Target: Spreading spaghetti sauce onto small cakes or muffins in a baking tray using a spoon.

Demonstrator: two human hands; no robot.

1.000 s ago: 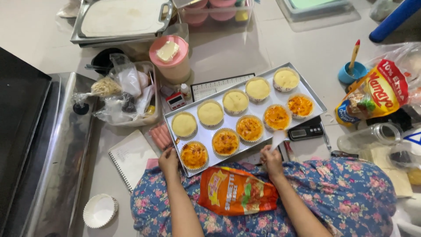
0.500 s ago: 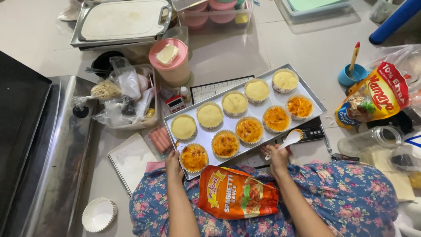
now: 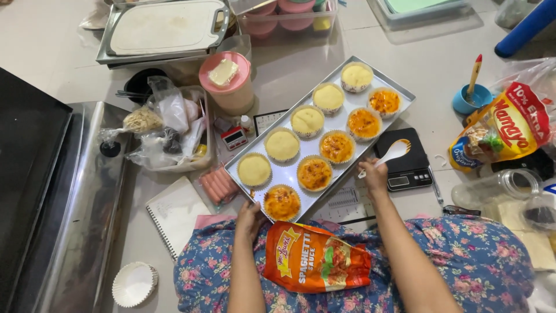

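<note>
Tray (image 3: pixel 292 173) of ten filled paper cups sits diagonal on the floor ahead of your knees. Your left hand (image 3: pixel 249 217) touches its near corner; fingers curl under the rim, so can't tell their grip. Your right hand (image 3: pixel 373 174) pinches a white plastic spoon (image 3: pixel 392 152) by the handle, bowl over the black scale (image 3: pixel 405 162), just off the tray's right edge. Orange sauce pouch (image 3: pixel 315 264) lies on your lap. Snack bag (image 3: pixel 504 130) at right is partly cut off.
</note>
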